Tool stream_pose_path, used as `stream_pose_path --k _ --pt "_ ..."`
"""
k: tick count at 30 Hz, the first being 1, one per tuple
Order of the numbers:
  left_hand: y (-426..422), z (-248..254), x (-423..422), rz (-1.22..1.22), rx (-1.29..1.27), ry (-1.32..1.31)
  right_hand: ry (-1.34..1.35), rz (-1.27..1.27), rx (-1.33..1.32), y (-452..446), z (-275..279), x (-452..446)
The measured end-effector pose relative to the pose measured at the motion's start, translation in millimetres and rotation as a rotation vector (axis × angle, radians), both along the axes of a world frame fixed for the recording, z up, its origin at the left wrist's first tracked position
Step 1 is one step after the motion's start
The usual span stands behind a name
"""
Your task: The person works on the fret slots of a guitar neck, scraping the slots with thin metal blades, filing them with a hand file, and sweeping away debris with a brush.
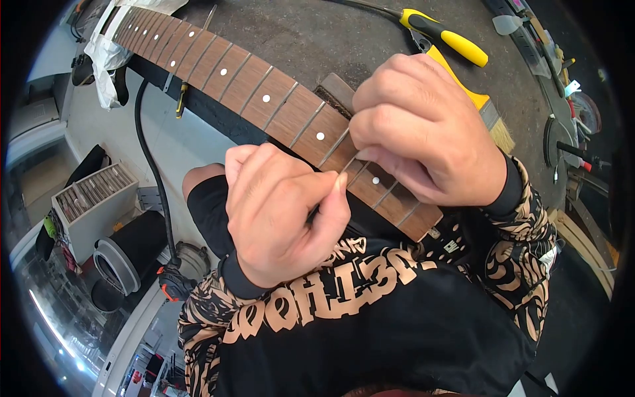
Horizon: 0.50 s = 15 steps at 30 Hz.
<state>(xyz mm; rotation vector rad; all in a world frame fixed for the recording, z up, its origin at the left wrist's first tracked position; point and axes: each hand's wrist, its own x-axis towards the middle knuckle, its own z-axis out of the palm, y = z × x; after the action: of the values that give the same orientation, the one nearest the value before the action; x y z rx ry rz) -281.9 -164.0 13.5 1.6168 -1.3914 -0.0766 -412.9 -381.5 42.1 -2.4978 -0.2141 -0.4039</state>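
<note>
A guitar neck [266,112] lies slantwise with its brown fretboard facing up. Metal frets and round white dot inlays run along it. Across the board near its wide end, a thin fret wire [352,163] spans the gap between my two hands. My left hand [284,212] pinches the near end with thumb and forefinger at the board's edge. On the far side, my right hand [430,135] has its fingers curled and its thumb tip at the wire's other end. Whether the wire is seated in its slot cannot be made out.
Beyond my right hand lie a tool with yellow-and-black handles [456,45] and a yellow-handled brush [499,129]. A small block [336,92] sits against the neck's far edge on the dark workbench [284,30]. A black hose [147,159] hangs at the left near a box of slats [96,192].
</note>
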Motion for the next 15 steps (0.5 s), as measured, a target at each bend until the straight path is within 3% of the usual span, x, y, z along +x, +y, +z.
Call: stream_pose_path --k 8,15 --pt "6 2 25 0.117 -0.096 0.067 -0.109 -0.195 0.063 -37 2 0" --pt "11 -3 47 0.256 -0.194 0.151 -0.041 -0.255 0.128 -43 -3 -7"
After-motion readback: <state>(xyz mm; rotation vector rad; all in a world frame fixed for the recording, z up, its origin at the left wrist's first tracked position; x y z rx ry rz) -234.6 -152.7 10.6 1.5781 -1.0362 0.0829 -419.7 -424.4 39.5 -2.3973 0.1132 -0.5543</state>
